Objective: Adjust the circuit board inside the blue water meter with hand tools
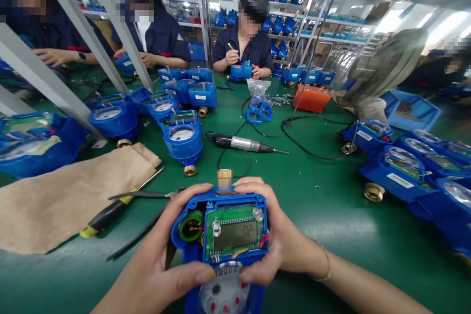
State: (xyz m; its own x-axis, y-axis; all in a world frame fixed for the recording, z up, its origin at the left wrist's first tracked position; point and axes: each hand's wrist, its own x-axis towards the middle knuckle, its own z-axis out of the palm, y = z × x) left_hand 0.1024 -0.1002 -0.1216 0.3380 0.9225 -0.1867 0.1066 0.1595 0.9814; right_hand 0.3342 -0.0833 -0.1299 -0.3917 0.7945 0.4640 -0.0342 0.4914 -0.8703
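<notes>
Head camera view, looking down on a green worktable (324, 216). At the bottom centre of the frame, both hands grip an open blue water meter (224, 240), held just above the table. The left hand (165, 260) wraps its left side, thumb pressed across the lower front edge. The right hand (272, 235) clasps its right side, fingers curled over the top by the brass fitting (224, 176). Inside the meter sits a green circuit board with a grey display (235, 234) reading "02". Below it, a white dial with red pointers is partly cut off by the frame edge.

Left of the hands lie a yellow-handled screwdriver (110, 211) and a beige cloth (69, 196). Above centre rests an electric screwdriver (243, 144) with a black cable. More blue meters (183, 138) crowd the left and right sides. Three seated people in dark uniforms work along the upper edge. Labels on the other meters are too small to read.
</notes>
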